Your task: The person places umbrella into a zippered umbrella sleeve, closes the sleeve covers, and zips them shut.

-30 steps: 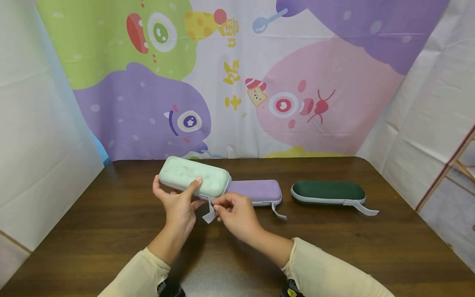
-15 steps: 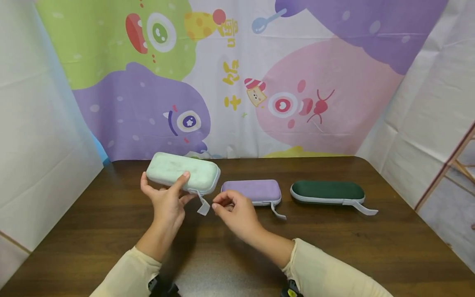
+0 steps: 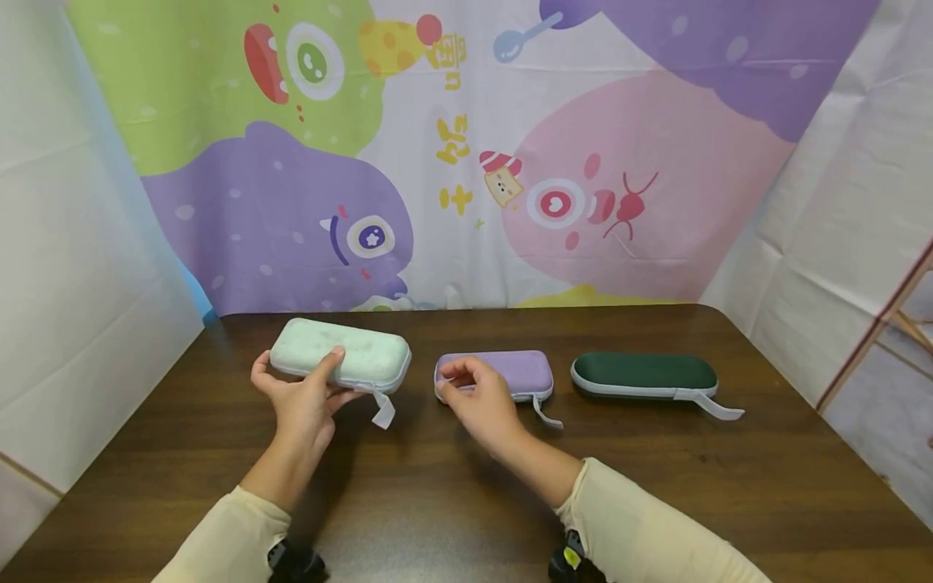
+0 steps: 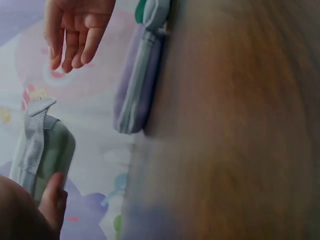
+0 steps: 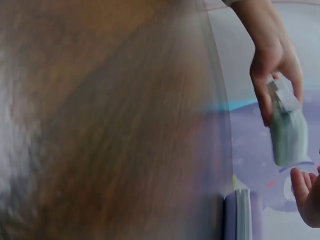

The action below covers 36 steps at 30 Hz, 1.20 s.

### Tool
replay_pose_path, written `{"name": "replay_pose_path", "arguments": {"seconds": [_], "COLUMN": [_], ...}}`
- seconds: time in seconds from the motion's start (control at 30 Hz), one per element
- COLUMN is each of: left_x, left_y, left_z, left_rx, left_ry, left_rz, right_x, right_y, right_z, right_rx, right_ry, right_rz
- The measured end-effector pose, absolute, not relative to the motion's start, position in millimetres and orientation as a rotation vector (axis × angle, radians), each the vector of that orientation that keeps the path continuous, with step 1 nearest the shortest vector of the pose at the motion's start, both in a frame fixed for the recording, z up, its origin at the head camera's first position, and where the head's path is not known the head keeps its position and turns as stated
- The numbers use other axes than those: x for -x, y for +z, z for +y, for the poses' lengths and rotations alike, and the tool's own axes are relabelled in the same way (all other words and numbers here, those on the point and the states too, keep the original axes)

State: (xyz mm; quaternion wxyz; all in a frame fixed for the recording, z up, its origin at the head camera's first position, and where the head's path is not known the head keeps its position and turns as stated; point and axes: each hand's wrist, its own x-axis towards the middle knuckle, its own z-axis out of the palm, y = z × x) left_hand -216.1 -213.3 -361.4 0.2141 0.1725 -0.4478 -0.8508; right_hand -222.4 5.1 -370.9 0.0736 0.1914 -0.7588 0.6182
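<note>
In the head view my left hand (image 3: pixel 300 411) grips a pale mint zip case (image 3: pixel 338 355), its thumb on top and the fingers beneath. A grey pull tab hangs from the case's right end. The case (image 5: pixel 289 142) is tilted and raised above the table. My right hand (image 3: pixel 487 409) holds nothing; its fingers are loosely bent, and it overlaps the left part of a purple zip case (image 3: pixel 526 372) in that view. In the left wrist view the right hand (image 4: pixel 82 27) hangs apart from the mint case (image 4: pixel 57 150), its fingers relaxed.
A dark green zip case (image 3: pixel 645 375) lies to the right of the purple one, its grey tab pointing right. All this is on a brown wooden table (image 3: pixel 656 478). Behind its far edge hangs a cartoon-printed curtain (image 3: pixel 452 259), with white cloth walls on both sides.
My right hand has let go of the mint case's pull tab. The left hand has carried the case leftward, first up and then lower. My right hand has shifted slightly right.
</note>
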Motion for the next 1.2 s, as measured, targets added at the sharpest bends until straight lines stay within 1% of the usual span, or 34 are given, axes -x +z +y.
{"name": "replay_pose_path", "arguments": {"seconds": [0.13, 0.23, 0.33, 0.63, 0.8, 0.93, 1.2], "left_x": [218.4, 219.9, 221.4, 230.0, 231.7, 230.4, 221.8], "left_y": [-369.7, -374.6, -377.7, -386.0, -390.9, -392.4, -394.3], "left_z": [-218.7, -223.7, -228.1, -231.7, -233.4, -235.3, -244.8], "left_rx": [-0.559, -0.607, -0.652, -0.755, -0.785, -0.806, -0.852], "left_ry": [-2.313, -2.293, -2.299, -2.257, -2.215, -2.22, -2.108], "left_rz": [-1.363, -1.442, -1.484, -1.57, -1.613, -1.61, -1.77], "right_x": [229.2, 234.3, 237.9, 244.8, 242.5, 237.4, 220.6], "right_y": [-374.1, -376.0, -375.4, -361.3, -352.5, -346.6, -325.5], "right_z": [13.7, 22.0, 31.3, 62.9, 83.5, 97.7, 124.6], "right_rx": [-0.752, -0.939, -1.062, -1.218, -1.237, -1.215, -1.217], "right_ry": [1.69, 1.47, 1.259, 0.781, 0.55, 0.534, 0.823], "right_rz": [-2.382, -2.447, -2.468, -2.428, -2.347, -2.341, -2.326]}}
